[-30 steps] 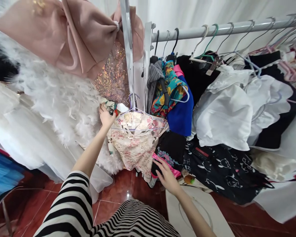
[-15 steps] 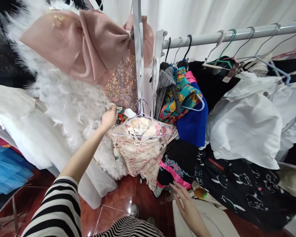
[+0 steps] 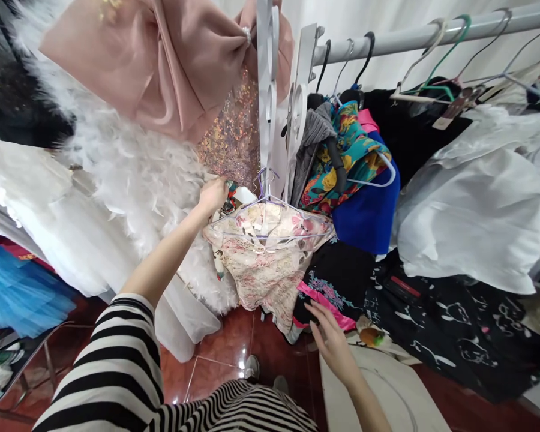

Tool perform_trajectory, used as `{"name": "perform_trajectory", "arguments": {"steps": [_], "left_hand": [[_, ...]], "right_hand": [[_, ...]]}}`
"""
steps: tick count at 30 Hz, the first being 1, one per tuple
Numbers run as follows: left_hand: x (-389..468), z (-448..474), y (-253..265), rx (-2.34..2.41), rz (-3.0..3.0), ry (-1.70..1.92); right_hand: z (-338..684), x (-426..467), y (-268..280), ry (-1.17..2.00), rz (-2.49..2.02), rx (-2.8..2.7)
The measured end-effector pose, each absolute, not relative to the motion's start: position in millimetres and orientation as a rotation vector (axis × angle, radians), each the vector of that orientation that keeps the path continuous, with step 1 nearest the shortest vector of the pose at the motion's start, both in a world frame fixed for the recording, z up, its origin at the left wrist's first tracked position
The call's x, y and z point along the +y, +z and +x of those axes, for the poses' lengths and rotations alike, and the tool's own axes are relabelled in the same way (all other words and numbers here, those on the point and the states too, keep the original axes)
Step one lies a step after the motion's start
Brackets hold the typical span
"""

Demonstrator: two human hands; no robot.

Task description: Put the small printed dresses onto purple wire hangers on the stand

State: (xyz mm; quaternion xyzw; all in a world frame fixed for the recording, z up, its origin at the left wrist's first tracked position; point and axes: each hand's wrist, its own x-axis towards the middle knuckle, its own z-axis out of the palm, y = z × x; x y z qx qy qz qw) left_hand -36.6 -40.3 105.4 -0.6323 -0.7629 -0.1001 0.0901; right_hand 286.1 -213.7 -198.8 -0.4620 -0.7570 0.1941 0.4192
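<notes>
In the head view my left hand (image 3: 213, 195) is closed on the edge of a dark, multicoloured patterned garment (image 3: 231, 195), mostly hidden behind the blouse. Right beside it a cream floral blouse (image 3: 265, 264) hangs on a thin pale-purple hanger (image 3: 270, 200). My right hand (image 3: 330, 339) is open with nothing in it, fingers spread, just in front of a black garment with a pink ribbon (image 3: 326, 306). Whether its fingertips touch the cloth I cannot tell.
A white feathered dress (image 3: 153, 174) and a pink bow dress (image 3: 180, 78) hang left. Right of the grey upright (image 3: 264, 90), a rail (image 3: 400, 37) carries several garments, including a blue one (image 3: 364, 222). A white surface (image 3: 378, 396) stands low at right, over red floor tiles (image 3: 216, 372).
The view has tilted down and turned slightly left, so the clothes appear shifted. My right hand has moved closer to the pink-ribboned black garment. My left hand keeps its hold on the patterned garment.
</notes>
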Motion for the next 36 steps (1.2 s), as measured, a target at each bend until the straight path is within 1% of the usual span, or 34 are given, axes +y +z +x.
{"name": "perform_trajectory", "arguments": {"steps": [6,12,17,26,31,36], "left_hand": [[-44,-41,110,-2.223,-1.893,-0.191],[-47,-41,108,-2.211,-1.866,-0.233],[-45,-48,105,-2.156,-1.849,-0.243],[-35,-44,95,-2.232,-1.855,-0.214],[-42,-36,106,-2.258,-1.841,-0.263],[-44,-36,117,-2.288,-1.805,-0.347]], "right_hand": [[265,-170,-138,0.481,-1.068,-1.958],[253,-159,-111,0.48,-1.043,-2.037],[248,-160,-105,0.48,-1.04,-2.045],[240,-152,-101,0.54,-0.969,-2.028],[246,-154,-104,0.555,-0.981,-2.029],[251,-154,-99,0.681,-1.025,-2.038]]}}
